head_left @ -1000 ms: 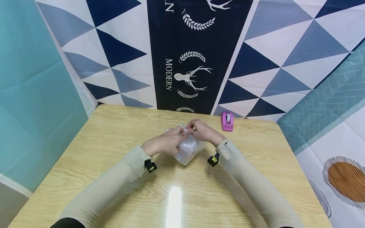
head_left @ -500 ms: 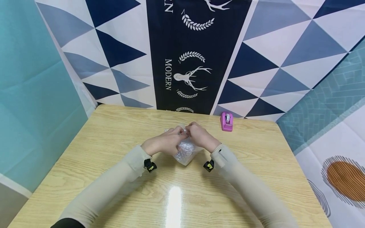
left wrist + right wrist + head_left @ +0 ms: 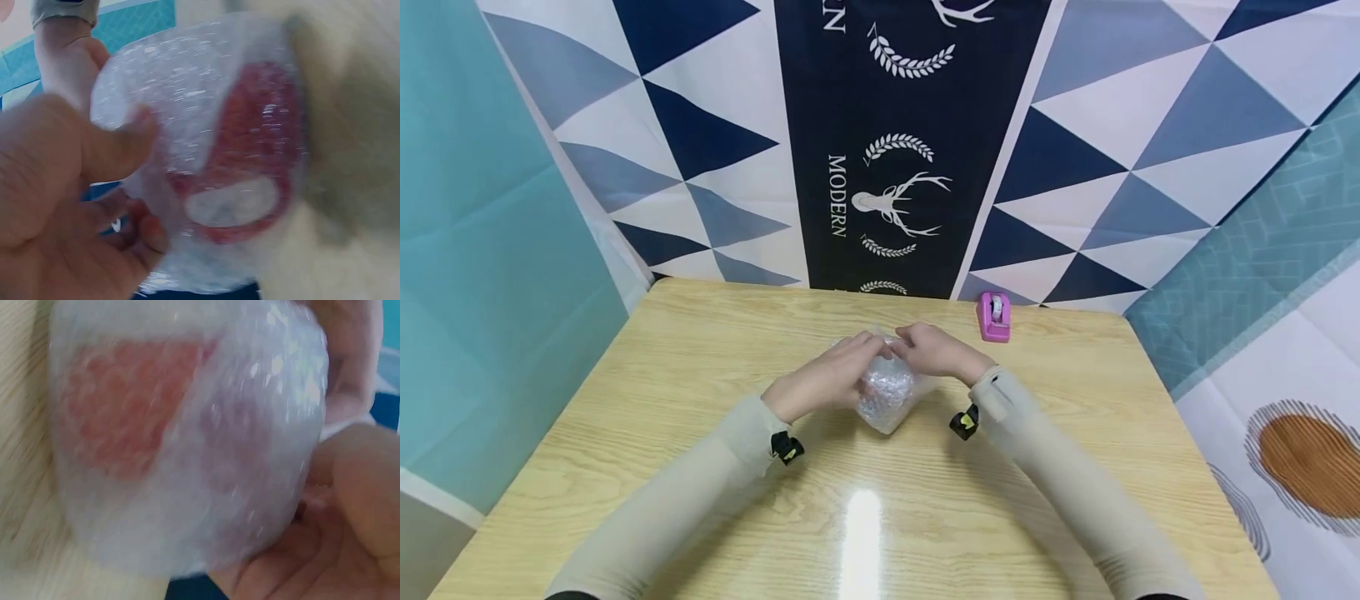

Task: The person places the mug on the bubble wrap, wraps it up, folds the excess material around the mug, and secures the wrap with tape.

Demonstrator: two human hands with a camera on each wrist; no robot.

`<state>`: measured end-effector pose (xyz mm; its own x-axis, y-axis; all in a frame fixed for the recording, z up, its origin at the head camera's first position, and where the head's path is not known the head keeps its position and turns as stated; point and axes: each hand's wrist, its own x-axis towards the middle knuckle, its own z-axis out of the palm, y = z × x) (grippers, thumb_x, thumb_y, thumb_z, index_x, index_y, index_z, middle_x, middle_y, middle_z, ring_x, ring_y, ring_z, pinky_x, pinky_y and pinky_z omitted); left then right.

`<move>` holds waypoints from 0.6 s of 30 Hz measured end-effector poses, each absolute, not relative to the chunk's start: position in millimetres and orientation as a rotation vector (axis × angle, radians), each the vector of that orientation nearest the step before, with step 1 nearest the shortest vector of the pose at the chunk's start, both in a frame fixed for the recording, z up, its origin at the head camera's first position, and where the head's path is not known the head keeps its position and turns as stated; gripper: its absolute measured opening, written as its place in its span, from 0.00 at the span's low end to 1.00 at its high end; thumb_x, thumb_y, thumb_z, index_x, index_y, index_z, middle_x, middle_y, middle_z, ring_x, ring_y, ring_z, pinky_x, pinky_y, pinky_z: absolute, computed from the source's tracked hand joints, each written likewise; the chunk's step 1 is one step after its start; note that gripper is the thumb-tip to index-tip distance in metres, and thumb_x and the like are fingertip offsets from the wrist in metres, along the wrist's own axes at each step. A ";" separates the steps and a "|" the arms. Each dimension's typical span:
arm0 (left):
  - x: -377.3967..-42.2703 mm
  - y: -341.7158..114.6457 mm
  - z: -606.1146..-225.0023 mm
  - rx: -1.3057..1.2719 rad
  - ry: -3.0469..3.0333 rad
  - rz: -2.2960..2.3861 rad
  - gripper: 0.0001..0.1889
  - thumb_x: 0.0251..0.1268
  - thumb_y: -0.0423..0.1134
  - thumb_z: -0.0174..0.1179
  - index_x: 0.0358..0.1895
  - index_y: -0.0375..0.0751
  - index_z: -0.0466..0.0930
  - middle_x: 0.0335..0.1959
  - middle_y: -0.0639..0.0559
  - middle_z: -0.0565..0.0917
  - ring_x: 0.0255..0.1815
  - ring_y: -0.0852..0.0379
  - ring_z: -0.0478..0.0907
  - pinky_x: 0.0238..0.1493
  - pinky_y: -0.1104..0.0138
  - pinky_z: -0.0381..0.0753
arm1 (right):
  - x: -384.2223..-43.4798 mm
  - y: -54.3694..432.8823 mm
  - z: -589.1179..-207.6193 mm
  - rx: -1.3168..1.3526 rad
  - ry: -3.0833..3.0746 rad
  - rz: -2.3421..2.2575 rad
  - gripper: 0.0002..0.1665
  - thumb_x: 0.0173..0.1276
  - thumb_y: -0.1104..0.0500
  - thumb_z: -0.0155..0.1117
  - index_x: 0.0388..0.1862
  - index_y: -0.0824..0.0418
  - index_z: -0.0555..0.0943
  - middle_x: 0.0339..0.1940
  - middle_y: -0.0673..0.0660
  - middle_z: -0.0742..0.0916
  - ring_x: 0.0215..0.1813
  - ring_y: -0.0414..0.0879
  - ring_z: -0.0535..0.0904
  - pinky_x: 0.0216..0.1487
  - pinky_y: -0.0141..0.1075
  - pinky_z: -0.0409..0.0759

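A rounded bundle of clear bubble wrap [image 3: 889,393] rests on the wooden table between both hands. Through the layers shows a red thing [image 3: 257,134] with a pale oval on its lower part in the left wrist view; the wrap blurs its kind. My left hand [image 3: 823,377] grips the wrap from the left, thumb [image 3: 128,147] against its face and the other fingers curled at its edge. From the right, my right hand [image 3: 942,352] holds the wrap near its top, its fingers [image 3: 281,569] bent at the far side and partly hidden behind the bundle.
A pink tape dispenser [image 3: 995,317] with a roll of tape stands by the table's back edge, right of the hands. Behind the wooden table [image 3: 737,517] hangs a patterned cloth [image 3: 895,150]. A wrist camera [image 3: 965,422] sits under each sleeve cuff.
My right hand went slightly left, then back right, and its fingers now lie lower over the wrap. My left hand's fingers have lengthened over the bundle's top. The bundle stays in place.
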<state>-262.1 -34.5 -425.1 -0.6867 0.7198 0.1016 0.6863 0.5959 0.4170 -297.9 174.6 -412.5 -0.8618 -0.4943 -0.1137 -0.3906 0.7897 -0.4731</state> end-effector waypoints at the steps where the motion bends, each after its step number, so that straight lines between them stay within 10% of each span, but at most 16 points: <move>1: -260.9 -36.5 -427.4 1.237 2.757 0.714 0.31 0.52 0.26 0.74 0.61 0.39 0.73 0.63 0.44 0.78 0.64 0.48 0.76 0.71 0.54 0.74 | -298.6 177.8 -413.2 -0.678 2.724 -0.674 0.25 0.79 0.54 0.55 0.64 0.71 0.79 0.53 0.67 0.88 0.51 0.54 0.84 0.61 0.51 0.82; 8: -259.5 -42.7 -437.0 1.355 2.829 0.873 0.20 0.53 0.26 0.74 0.50 0.41 0.81 0.52 0.49 0.87 0.57 0.51 0.83 0.65 0.59 0.80 | -296.6 169.6 -411.0 -0.792 2.839 -0.638 0.30 0.67 0.63 0.67 0.67 0.72 0.77 0.62 0.70 0.84 0.62 0.63 0.83 0.65 0.52 0.81; 18: -260.4 -44.6 -436.5 1.337 2.819 0.856 0.18 0.54 0.31 0.75 0.48 0.41 0.83 0.61 0.46 0.85 0.55 0.52 0.85 0.64 0.57 0.80 | -284.6 145.1 -400.5 -0.653 2.997 -0.393 0.08 0.56 0.67 0.77 0.36 0.64 0.88 0.33 0.59 0.91 0.31 0.48 0.82 0.34 0.39 0.85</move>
